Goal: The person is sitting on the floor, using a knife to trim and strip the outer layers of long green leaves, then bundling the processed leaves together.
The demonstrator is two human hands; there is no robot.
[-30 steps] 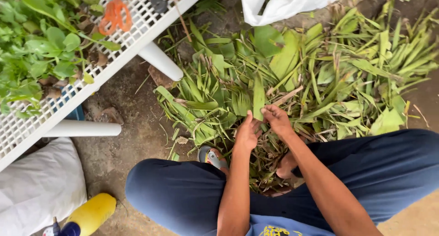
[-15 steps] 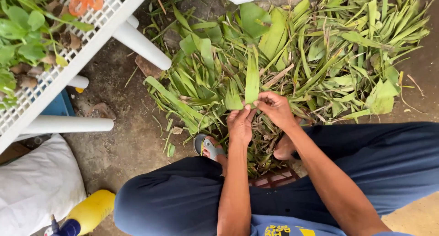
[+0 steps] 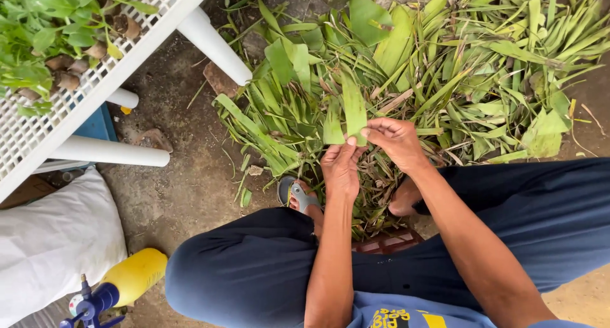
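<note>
Green everywhere down here. I'm crouched over a heap of cut leaves (image 3: 445, 80) on the dirt floor (image 3: 171, 188), and both hands are on one leaf strip (image 3: 352, 106) held up just above the pile. My left hand (image 3: 341, 169) is closed, pinching its bottom edge, and my right hand (image 3: 397, 137) is closed on the same end from the other side, thumb and fingertips tight. I reckon the trick is keeping both pinches close together and low on the strip, so it stays straight and doesn't fold over. The strip itself is flat, broad, blunt-cut at the top, bright green with no brown spots that I can see. White mesh tabletop (image 3: 95, 80) with seedlings sits off to my left.
</note>
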